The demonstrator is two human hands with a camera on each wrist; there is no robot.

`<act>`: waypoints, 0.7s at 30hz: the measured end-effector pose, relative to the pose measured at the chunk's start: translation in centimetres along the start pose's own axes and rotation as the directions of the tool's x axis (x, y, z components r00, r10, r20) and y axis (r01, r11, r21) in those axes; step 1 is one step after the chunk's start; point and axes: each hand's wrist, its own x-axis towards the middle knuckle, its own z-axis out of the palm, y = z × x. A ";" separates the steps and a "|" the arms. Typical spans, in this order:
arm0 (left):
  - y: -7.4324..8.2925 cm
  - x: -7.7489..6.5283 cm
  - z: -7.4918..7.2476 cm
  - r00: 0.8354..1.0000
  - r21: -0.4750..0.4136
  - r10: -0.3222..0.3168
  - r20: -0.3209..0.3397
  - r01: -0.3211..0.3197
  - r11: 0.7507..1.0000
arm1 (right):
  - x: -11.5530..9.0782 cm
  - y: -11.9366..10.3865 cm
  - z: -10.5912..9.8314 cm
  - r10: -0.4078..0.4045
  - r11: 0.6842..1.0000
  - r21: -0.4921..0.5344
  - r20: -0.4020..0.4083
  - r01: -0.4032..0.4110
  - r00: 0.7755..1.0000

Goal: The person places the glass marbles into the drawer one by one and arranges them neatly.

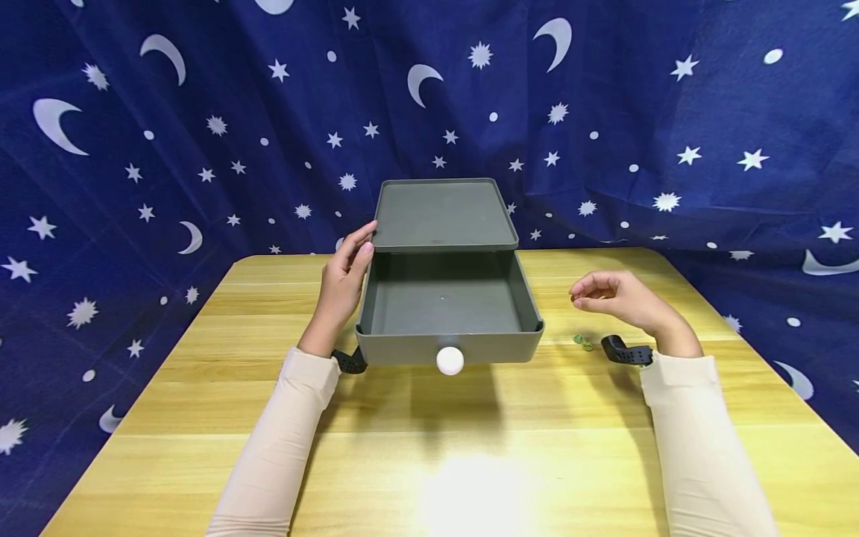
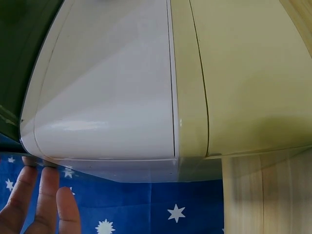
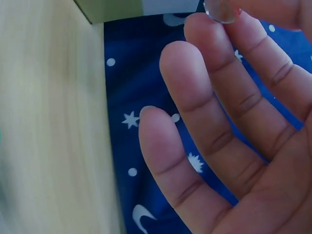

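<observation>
A stacked drawer box stands mid-table, its grey top (image 1: 439, 216) facing up. The grey drawer (image 1: 450, 348) is pulled out toward me, with a round white knob (image 1: 450, 361) in front. My left hand (image 1: 344, 280) rests against the left side near the top, fingers extended; in the left wrist view its fingers (image 2: 46, 195) touch the box's white tier (image 2: 107, 87). To the right of the box, my right hand (image 1: 620, 298) is raised above the table and pinches a tiny reddish item (image 1: 574, 298) between thumb and fingers. Its kind is too small to tell.
Two small green pieces (image 1: 582, 342) lie on the wooden table (image 1: 268, 418) below my right hand. A cream-coloured tier (image 2: 248, 78) sits under the white one. Behind the table hangs a blue curtain (image 1: 302, 164) with stars and moons. Black wrist mounts (image 1: 627, 352) stick out near each hand.
</observation>
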 end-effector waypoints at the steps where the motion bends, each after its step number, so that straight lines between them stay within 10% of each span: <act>1: 0.0 0.0 0.0 1.000 -0.002 -0.001 0.001 0.001 1.000 | 0.0 -0.2 0.0 -0.005 1.000 -0.004 0.002 0.005 1.000; 21: 0.0 0.0 0.0 1.000 0.004 0.007 0.001 -0.007 1.000 | -0.1 -4.3 0.3 -0.090 0.993 -0.071 -0.006 0.089 0.996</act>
